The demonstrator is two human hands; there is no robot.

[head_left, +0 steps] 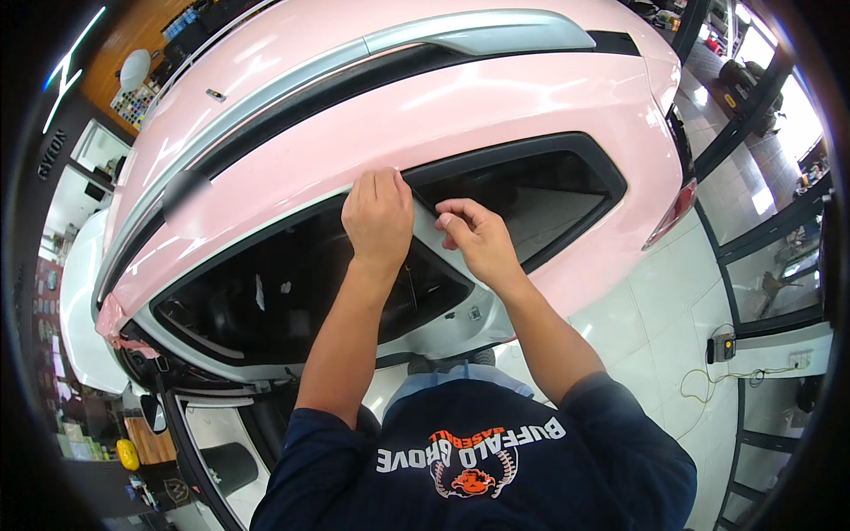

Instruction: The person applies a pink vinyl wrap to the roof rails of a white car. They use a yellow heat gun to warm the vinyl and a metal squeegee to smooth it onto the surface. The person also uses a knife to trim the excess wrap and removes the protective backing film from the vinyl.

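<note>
A car with a glossy pink skin (522,97) fills the view. My left hand (379,217) is closed, its curled fingers at the roof edge above the dark rear door window (292,279); whatever they grip is hidden. Just to its right, my right hand (478,237) pinches thumb and fingers together beside the pillar between the rear door window and the rear quarter window (540,190). I cannot make out anything in that pinch. The two hands are apart. The rear door's lower part (452,319) is silvery, unlike the pink roof.
A silver roof rail (478,34) runs along the roof, where a small dark object (215,95) lies. Loose pink film (111,320) hangs at the car's front. At left, an open front door (190,442) stands out. A yellow cable (704,389) trails on the tiles at right.
</note>
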